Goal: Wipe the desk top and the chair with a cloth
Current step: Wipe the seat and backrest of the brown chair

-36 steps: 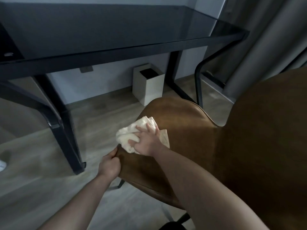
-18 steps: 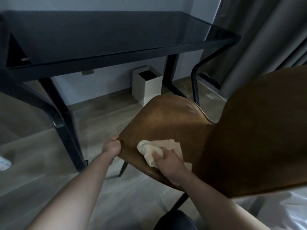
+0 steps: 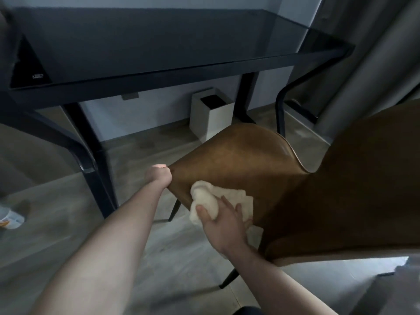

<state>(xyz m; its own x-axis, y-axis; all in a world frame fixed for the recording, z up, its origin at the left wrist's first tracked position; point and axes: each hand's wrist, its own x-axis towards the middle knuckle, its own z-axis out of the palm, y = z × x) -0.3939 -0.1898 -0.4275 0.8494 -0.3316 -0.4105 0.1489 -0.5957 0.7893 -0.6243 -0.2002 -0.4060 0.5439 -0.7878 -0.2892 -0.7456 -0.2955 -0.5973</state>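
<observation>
A brown leather chair (image 3: 245,160) fills the right half of the view, its seat toward the desk and its tall back at the right edge. My left hand (image 3: 159,175) grips the seat's near left edge. My right hand (image 3: 223,223) presses a crumpled cream cloth (image 3: 204,197) against the seat's front edge, and part of the cloth hangs over it. The dark glass desk top (image 3: 159,42) on a black frame stretches across the upper part of the view.
A white square bin (image 3: 211,114) stands on the wood floor under the desk, by the wall. Black desk legs (image 3: 97,160) stand left of the chair. Grey curtains (image 3: 375,64) hang at the right. A small white object (image 3: 9,218) lies on the floor at the far left.
My right hand has slid the cloth from the seat's left front corner along the front edge toward the chair back. My left hand still grips the seat edge.
</observation>
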